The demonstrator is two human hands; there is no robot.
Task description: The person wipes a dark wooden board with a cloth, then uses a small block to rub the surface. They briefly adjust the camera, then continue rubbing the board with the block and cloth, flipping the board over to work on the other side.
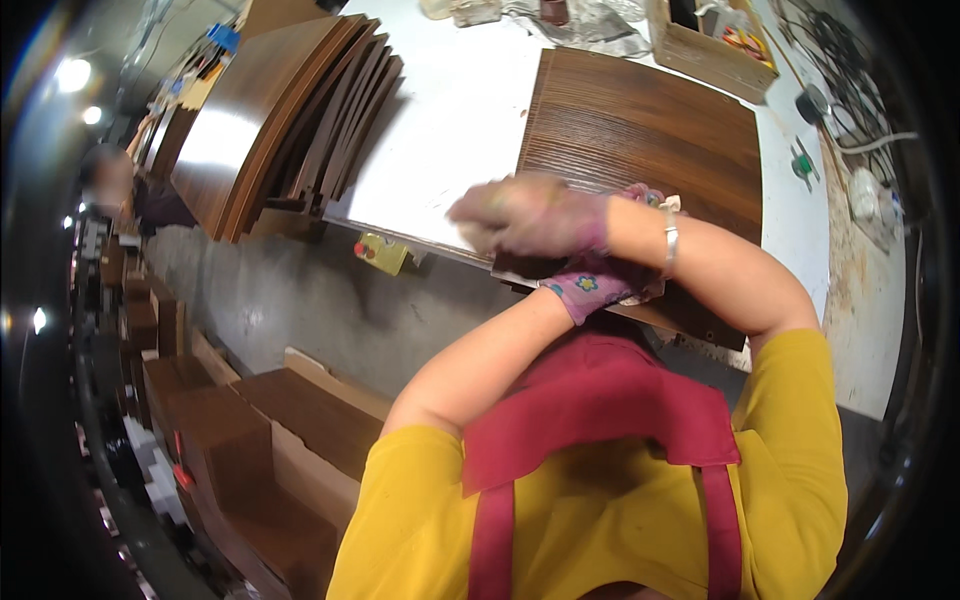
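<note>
A dark brown wood-grain panel (650, 125) lies flat on the white table in front of me. My forearms cross over its near part. My right hand (525, 215), in a dirty purple-grey glove, reaches leftward over the panel's left edge. Motion smears its fingers, so what they hold, if anything, does not show. Beneath the right wrist is my left hand (600, 285), in a purple glove with a flower print. Its fingers are mostly hidden behind the right forearm. A small pale crumpled piece (671, 204) shows beside the right forearm, too little to name.
A leaning stack of brown panels (255, 125) stands at the table's left end. At the back are a wooden box (715, 45) and crumpled cloth (590, 25). Cables (850, 70) lie at right. Brown panels and boxes (310, 420) fill the lower left. Another person (110, 180) is far left.
</note>
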